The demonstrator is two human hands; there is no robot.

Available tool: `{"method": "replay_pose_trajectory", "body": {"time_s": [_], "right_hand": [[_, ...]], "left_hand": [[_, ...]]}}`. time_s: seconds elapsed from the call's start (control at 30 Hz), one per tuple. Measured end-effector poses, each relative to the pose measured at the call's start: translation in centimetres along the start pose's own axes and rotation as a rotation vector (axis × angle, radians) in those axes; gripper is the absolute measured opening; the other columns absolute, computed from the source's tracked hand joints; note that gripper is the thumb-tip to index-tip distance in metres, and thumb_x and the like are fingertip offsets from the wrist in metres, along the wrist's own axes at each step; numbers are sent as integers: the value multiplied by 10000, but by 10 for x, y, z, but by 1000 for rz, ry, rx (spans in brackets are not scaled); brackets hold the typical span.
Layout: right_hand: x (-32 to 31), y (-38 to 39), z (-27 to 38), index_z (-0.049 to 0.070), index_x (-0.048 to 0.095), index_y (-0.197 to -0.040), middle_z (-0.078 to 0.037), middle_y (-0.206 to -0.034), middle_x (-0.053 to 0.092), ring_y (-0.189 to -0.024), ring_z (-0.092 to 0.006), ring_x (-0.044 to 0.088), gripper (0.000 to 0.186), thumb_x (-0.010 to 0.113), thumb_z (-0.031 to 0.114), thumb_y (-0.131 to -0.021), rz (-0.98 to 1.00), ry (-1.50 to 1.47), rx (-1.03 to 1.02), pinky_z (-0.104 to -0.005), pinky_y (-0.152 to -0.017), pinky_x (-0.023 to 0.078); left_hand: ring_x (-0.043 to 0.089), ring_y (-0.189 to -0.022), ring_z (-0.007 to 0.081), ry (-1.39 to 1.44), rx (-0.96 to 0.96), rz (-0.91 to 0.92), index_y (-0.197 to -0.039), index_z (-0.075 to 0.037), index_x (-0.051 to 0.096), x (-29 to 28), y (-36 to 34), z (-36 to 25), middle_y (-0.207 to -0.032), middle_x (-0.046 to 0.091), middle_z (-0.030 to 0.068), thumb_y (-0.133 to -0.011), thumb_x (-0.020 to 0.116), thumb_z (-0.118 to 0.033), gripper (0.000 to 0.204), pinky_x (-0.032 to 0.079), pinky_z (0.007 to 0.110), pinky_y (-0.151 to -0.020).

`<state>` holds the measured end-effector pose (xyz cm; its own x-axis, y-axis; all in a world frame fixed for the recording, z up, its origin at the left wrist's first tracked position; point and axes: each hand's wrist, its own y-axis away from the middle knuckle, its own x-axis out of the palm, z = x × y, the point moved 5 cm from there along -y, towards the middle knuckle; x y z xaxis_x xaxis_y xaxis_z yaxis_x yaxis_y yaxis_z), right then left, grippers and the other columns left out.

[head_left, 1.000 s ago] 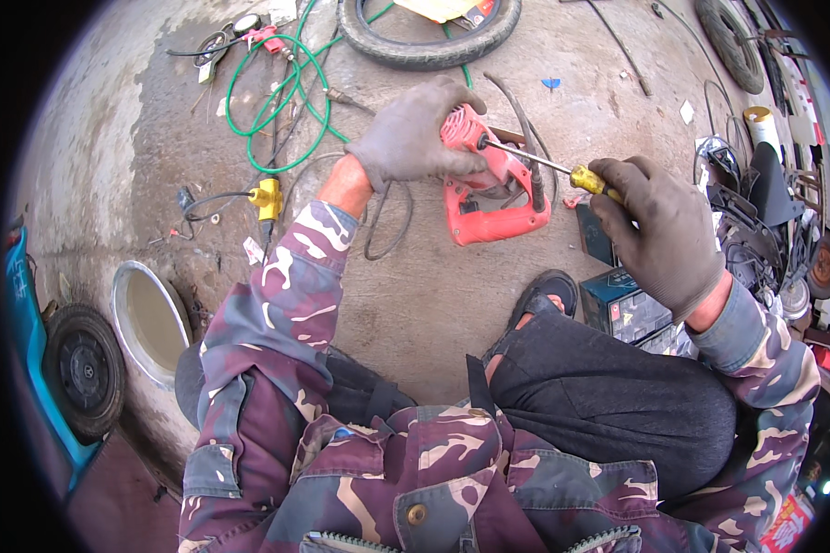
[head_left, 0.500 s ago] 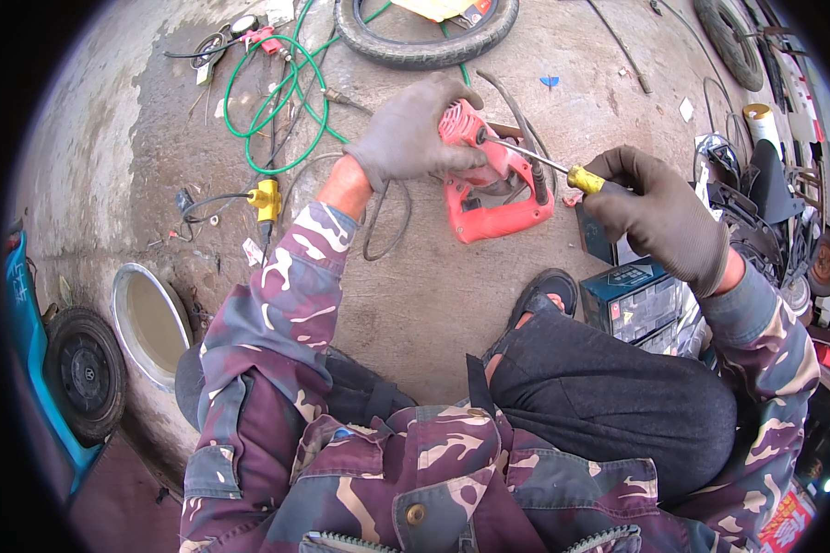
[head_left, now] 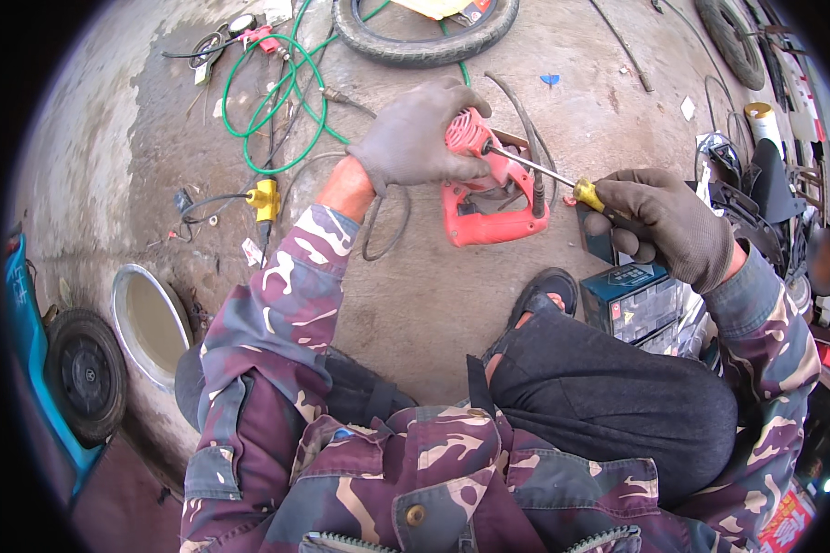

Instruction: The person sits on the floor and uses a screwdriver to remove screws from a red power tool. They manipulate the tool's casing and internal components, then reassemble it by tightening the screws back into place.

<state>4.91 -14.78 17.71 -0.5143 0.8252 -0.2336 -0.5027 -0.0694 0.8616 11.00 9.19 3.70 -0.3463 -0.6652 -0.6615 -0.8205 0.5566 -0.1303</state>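
Note:
My left hand (head_left: 413,135), in a grey glove, is closed around the vented motor end of a red power tool (head_left: 498,227) with a loop handle, in front of me above the floor. In my gloved right hand (head_left: 678,226) is a screwdriver (head_left: 585,192) with a yellow and dark handle. The fingers wrap round that handle, and the metal shaft slants up to the left. Its tip reaches the side of the vented end; whether it sits in a screw is hidden. A dark cord (head_left: 516,106) runs behind the tool.
A tyre (head_left: 424,53) lies beyond my hands, beside a coiled green hose (head_left: 249,152). Left are a yellow connector (head_left: 265,200), a round basin (head_left: 150,324) and a small wheel (head_left: 85,373). A parts case (head_left: 641,309) stands by my right knee, with clutter along the right side.
My right hand has turned on the screwdriver, its fingers now further round the handle, and shifted slightly right and down. The power tool has tilted a little in my left hand.

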Motion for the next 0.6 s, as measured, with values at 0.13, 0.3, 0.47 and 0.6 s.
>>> {"method": "replay_pose_trajectory", "body": {"time_s": [0.13,0.3,0.47,0.6], "right_hand": [[-1,-2,-9,-28,687,-1193,-72,-891,734,-627,-91,594,327,724,199,-960,-85,174,-93,-295,-544,484],[16,14,3,-34,696,-1154,-144,-865,706,-684,-252,677,306,735,149,-912,-436,804,-709,-395,-648,537],[10,6,-4,-33,714,-1181,-188,-898,758,-590,-279,660,319,666,222,-997,-305,643,-517,-393,-597,526],[-6,-5,-18,-64,705,-1199,-73,-873,749,-586,-54,560,354,642,234,-1020,32,69,-159,-240,-519,445]], "left_hand": [[682,-1123,366,31,-30,-25,-1251,-50,692,-1,0,0,-1176,685,173,-706,892,-401,678,539,447,-983],[682,-1116,364,29,-43,4,-1248,-62,693,0,-2,1,-1162,685,164,-708,893,-406,671,540,451,-972],[680,-1116,375,-12,-30,-25,-1229,-61,697,1,-1,-4,-1155,682,170,-698,900,-418,672,537,455,-972],[675,-1127,377,-28,-3,13,-1234,-62,694,2,-2,-6,-1167,676,176,-701,896,-418,671,537,455,-977]]}}
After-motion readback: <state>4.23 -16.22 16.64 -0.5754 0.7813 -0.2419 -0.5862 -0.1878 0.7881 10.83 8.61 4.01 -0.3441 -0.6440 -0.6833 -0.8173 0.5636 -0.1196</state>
